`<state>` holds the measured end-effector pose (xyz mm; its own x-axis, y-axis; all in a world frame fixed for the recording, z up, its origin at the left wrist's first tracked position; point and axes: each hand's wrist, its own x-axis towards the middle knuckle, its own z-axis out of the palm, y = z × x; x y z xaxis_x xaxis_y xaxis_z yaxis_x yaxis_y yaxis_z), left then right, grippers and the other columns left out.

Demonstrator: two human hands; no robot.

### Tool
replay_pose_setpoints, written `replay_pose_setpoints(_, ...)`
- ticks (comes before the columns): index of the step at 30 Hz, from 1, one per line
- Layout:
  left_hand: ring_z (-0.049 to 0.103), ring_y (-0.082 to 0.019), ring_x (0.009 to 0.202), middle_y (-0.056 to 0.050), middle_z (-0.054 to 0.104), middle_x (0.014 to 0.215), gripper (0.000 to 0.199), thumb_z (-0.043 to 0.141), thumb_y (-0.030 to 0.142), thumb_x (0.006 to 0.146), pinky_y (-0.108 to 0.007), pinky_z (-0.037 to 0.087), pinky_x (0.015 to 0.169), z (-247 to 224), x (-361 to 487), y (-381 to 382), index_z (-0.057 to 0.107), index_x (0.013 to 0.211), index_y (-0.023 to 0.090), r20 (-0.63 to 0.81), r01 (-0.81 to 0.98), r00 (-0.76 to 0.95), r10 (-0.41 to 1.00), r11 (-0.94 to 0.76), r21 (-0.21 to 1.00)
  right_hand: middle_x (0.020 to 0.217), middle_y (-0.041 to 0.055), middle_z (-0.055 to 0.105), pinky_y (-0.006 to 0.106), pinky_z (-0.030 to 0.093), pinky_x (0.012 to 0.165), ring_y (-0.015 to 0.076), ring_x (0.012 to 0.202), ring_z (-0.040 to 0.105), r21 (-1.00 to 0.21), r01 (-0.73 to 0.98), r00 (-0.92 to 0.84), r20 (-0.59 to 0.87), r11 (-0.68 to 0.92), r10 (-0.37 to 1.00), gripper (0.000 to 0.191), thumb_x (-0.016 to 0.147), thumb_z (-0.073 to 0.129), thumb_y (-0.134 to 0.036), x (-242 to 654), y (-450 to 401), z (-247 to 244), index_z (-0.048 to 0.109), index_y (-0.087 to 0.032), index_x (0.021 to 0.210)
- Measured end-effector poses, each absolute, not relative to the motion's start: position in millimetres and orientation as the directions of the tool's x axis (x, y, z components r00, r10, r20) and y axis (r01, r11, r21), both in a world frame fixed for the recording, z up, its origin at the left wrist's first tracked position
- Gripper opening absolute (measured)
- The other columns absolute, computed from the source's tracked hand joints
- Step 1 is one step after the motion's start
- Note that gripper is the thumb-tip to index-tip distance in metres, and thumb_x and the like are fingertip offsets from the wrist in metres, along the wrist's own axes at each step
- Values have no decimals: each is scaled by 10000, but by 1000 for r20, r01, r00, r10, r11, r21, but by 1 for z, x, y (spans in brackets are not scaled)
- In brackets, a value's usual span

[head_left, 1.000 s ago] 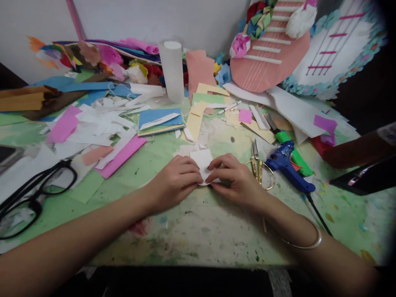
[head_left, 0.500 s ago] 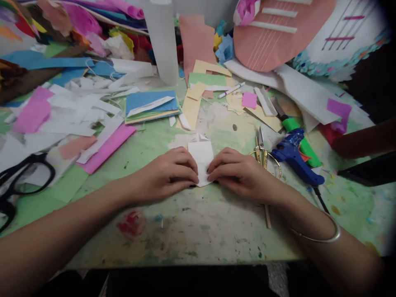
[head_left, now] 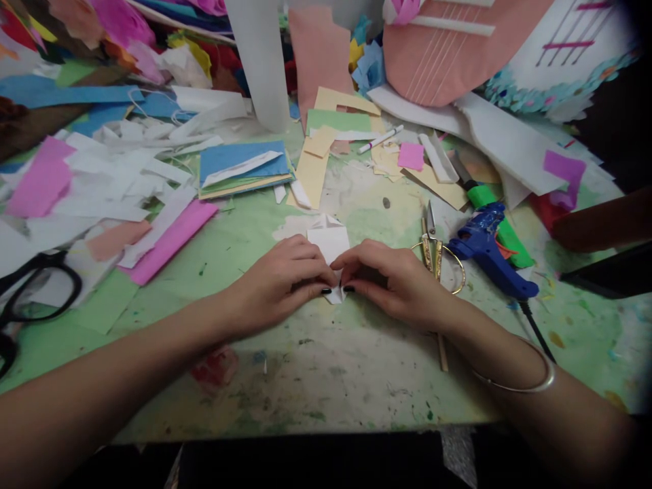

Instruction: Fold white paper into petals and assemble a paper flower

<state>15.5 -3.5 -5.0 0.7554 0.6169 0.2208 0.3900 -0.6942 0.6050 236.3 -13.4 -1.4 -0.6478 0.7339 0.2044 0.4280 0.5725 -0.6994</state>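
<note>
A small folded piece of white paper lies on the green, paint-stained table in front of me. Its far end has triangular folds, and the near end comes to a point. My left hand pinches the near left edge between thumb and fingers. From the other side, my right hand grips the near right edge, its index finger reaching over the paper. The fingertips of both hands almost meet at the near end, where a crease shows. Part of the paper is hidden under the fingers.
Gold-handled scissors and a blue glue gun lie to the right, near a green-handled knife. Black eyeglasses or large scissor handles are at far left. Paper scraps, a stack of coloured paper and a white cylinder stand beyond.
Both hands have moved inward over the near end of the white paper, and its near edges are now drawn up between the fingers. The view has shifted slightly.
</note>
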Motion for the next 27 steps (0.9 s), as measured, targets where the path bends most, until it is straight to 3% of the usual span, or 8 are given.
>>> replay_pose_setpoints(14,523,-137,788,1,599,779,36,596,146,867,-259,412,712,-5,18,-7,607,888,173,208,472,670,712,-626,621,818,12,671,257,449,709,118,758,593,-749,438,-592,175,496,787,214,817,551,-86,232,-15,-2,576,-155,1018)
replay_pose_setpoints(19,543,-134,803,-4,601,803,43,573,148,879,-265,427,716,-4,19,-8,600,886,181,250,429,641,726,-609,667,800,4,664,246,440,687,110,734,588,-756,439,-602,154,486,783,233,797,557,-70,231,-14,-1,564,-149,1017)
replay_pose_setpoints(27,567,-99,754,14,634,823,94,563,127,868,-235,439,683,-2,17,-6,622,869,201,182,379,684,706,-557,739,818,5,660,252,425,708,109,745,575,-771,440,-622,108,460,776,265,804,543,-58,233,-14,0,533,-152,1052)
